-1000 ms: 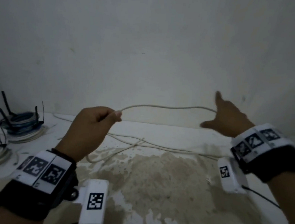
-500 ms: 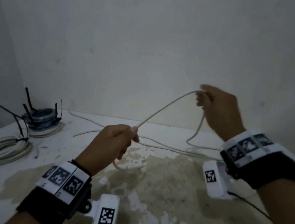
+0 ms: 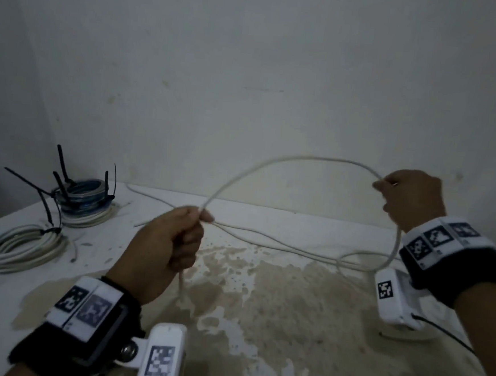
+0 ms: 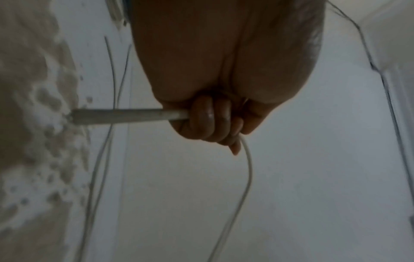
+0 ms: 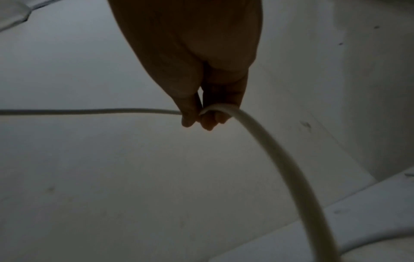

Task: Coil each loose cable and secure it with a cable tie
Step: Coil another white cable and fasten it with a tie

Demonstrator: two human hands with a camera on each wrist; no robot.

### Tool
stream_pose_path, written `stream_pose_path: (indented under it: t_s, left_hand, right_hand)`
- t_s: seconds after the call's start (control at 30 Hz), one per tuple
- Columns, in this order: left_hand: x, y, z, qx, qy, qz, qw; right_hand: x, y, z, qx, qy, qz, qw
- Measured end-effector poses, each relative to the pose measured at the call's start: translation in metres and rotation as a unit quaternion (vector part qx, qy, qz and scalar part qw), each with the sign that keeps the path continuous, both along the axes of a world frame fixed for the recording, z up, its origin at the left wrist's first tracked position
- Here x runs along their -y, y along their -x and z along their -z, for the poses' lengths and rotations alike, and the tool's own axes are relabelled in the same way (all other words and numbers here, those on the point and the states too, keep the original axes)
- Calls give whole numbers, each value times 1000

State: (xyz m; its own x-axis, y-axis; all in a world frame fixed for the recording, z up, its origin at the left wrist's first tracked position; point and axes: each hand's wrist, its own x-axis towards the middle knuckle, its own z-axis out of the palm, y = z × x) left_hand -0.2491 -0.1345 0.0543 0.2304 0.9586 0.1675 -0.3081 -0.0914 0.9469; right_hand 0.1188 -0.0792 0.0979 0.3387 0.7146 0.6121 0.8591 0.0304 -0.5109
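Note:
A loose white cable (image 3: 287, 159) arches in the air between both hands above the stained white table (image 3: 260, 322). My left hand (image 3: 171, 241) grips it in a fist near one end; a short stub (image 4: 125, 116) sticks out below the fingers (image 4: 208, 120). My right hand (image 3: 409, 197), raised at the right near the wall, pinches the cable (image 5: 280, 159) further along. From there it drops to the table and trails back left in long strands (image 3: 266, 239).
At the back left sit a blue and white cable coil (image 3: 84, 197) with black ties sticking up, and nearer a white coil (image 3: 19, 244) bound with a black tie. The wall (image 3: 249, 84) stands close behind the table. A thin black lead (image 3: 443, 333) runs from the right wrist camera.
My right hand has closed on the cable, lifted it and drawn it out to the right, turning the straight span into a wide arch. My left hand kept its grip and rose slightly.

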Motion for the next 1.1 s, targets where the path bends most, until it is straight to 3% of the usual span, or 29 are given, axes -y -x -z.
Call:
stream_pose_path:
  t_s: [0.07, 0.1, 0.27, 0.47, 0.53, 0.67, 0.9, 1.1]
  left_hand:
    - [1, -11, -13, 106, 9, 18, 994]
    - [2, -17, -18, 118, -3, 15, 993]
    - [-7, -42, -24, 40, -46, -67, 996]
    - [-19, -47, -9, -99, -96, -136, 981]
    - [-23, -45, -3, -113, -72, -146, 980]
    - [-31, -43, 7, -138, -18, -153, 978]
    - [-20, -42, 16, -256, -80, -58, 962]
    - [-10, -47, 19, -136, -36, 60, 988]
  right_hand:
    - [3, 20, 15, 110, 44, -35, 992]
    - [5, 31, 22, 161, 68, -54, 983]
    - [30, 97, 37, 321, 174, -89, 927]
    - [71, 139, 31, 453, 148, -226, 849]
    - [80, 141, 31, 477, 116, -260, 832]
    - [96, 146, 29, 478, 60, -299, 824]
    - [100, 144, -4, 388, -18, -332, 860]
    - [77, 134, -15, 282, -62, -331, 899]
